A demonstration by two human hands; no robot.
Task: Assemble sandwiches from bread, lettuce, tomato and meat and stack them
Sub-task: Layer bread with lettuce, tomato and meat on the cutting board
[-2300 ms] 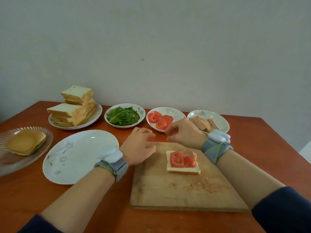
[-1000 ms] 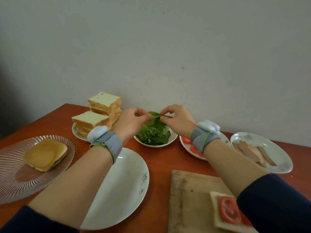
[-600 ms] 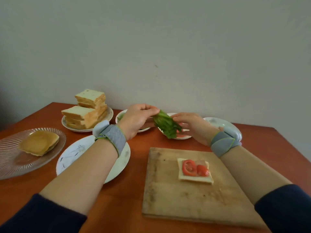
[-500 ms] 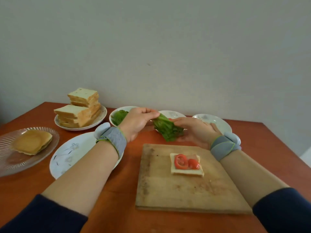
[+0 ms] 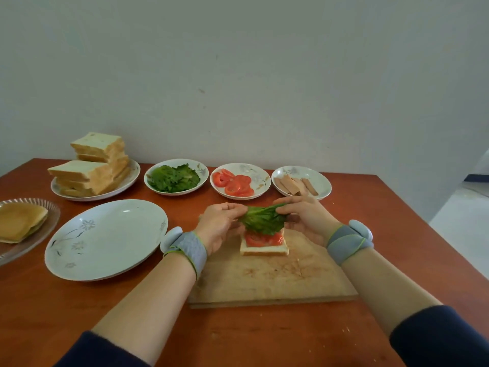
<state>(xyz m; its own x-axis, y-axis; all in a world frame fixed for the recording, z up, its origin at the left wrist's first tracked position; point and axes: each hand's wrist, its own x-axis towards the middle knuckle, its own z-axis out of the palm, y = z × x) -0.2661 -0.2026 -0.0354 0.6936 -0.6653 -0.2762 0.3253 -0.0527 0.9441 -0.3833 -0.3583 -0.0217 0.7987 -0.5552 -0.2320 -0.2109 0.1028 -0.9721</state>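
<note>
Two dark-blue sleeves reach in over the near edge of the smooth red-brown wooden table [image 5: 264, 340]. Each wrist wears one grey fabric band [image 5: 189, 246] with a pale rounded pod on it, so two bands in all.

One rectangular board [image 5: 264, 282] of pale, scratched wood lies near the near edge, right of centre. On its far half sits one square white slice [image 5: 264, 250], flat, topped with glossy red tomato [image 5: 260, 239]. The topping is partly covered, so its count cannot be told.

Just above it hangs one crinkled green leaf [image 5: 262, 219], stretched between both hands. The left hand [image 5: 219, 223] pinches its left corner between thumb and curled fingers. The right hand [image 5: 307, 221] pinches the right corner the same way. The leaf's lower edge touches or nearly touches the tomato; which cannot be told.

Left of the board lies one large round white plate [image 5: 105, 239] with a faint flower print. At the left edge, one ribbed glass plate [image 5: 50, 210] carries one sandwich [image 5: 18, 222].

Four round white dishes line the far edge:
- the bread dish [image 5: 132, 176], with soft bread [image 5: 92, 165] in two stacks;
- the lettuce dish [image 5: 201, 172], with ruffled lettuce [image 5: 173, 178];
- the tomato dish [image 5: 254, 170], with overlapping rounds [image 5: 234, 182];
- the meat dish [image 5: 317, 178], with a few flat brown strips [image 5: 293, 184].
</note>
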